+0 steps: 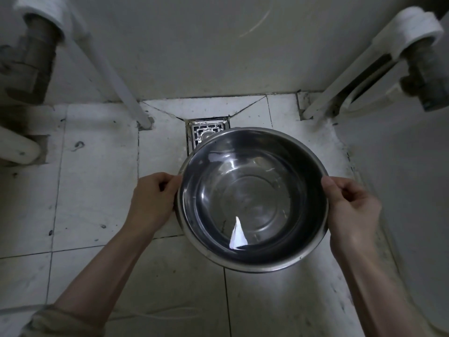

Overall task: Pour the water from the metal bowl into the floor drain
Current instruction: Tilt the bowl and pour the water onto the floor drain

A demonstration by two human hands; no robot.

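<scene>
A round, shiny stainless-steel metal bowl is held above a floor of white, grimy square tiles, gripped at opposite sides of its rim by two bare hands. The left hand clasps the rim on the bowl's left side, fingers curled in tight with the thumb lying along the edge. The right hand grips the right side of the rim the same way, thumb on top of the edge and the other fingers folded closed beneath it. Clear water lies shallow in the bowl's bottom, showing a bright white glint of reflected light near the side closest to the person. The bowl sits roughly level; whether it tips slightly away cannot be told for sure.

The square metal floor drain with a slotted grate is set in the tiles against the pale back wall, and the bowl's far rim overlaps its near part in the view, hiding some of the grate. A white pipe runs down to the floor to the left of the drain. Another white pipe fitting slants down at the right
</scene>
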